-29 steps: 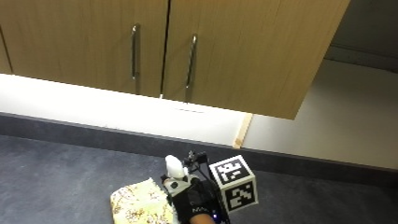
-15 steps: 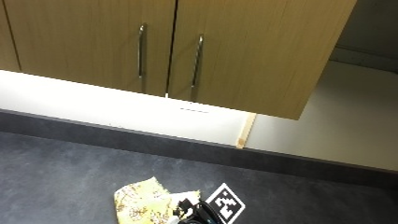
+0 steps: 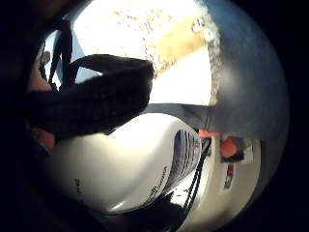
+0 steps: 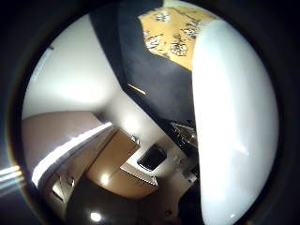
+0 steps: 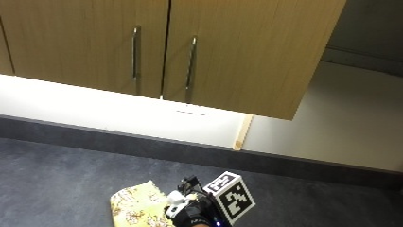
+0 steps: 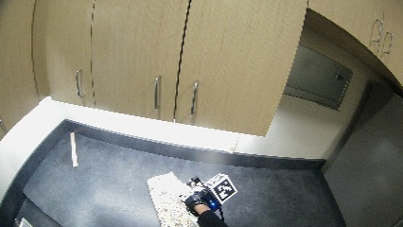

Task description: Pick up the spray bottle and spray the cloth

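A yellow patterned cloth (image 5: 135, 206) lies flat on the dark grey countertop (image 5: 69, 179), near its front. Just to the right of the cloth, my gloved right hand (image 5: 192, 216) grips a white spray bottle (image 5: 174, 197); the bottle's head shows above my fingers and sits at the cloth's right edge. In the little finger side palm view the bottle's white body (image 3: 130, 164) lies against my palm under a curled black finger (image 3: 91, 99). The thumb side palm view shows the bottle (image 4: 229, 126) beside the cloth (image 4: 173, 30). The wide outside view shows the hand (image 6: 200, 203) and the cloth (image 6: 165, 194).
Wooden wall cabinets (image 5: 170, 47) with metal handles hang above the back of the counter, over a white backsplash (image 5: 94, 106). A thin white strip (image 6: 74, 149) lies on the counter at far left. Bare countertop stretches to the left of and behind the cloth.
My hand with the bottle sank toward the view's lower edge half a second ago and now stands slightly higher again beside the cloth. The cloth has stayed put.
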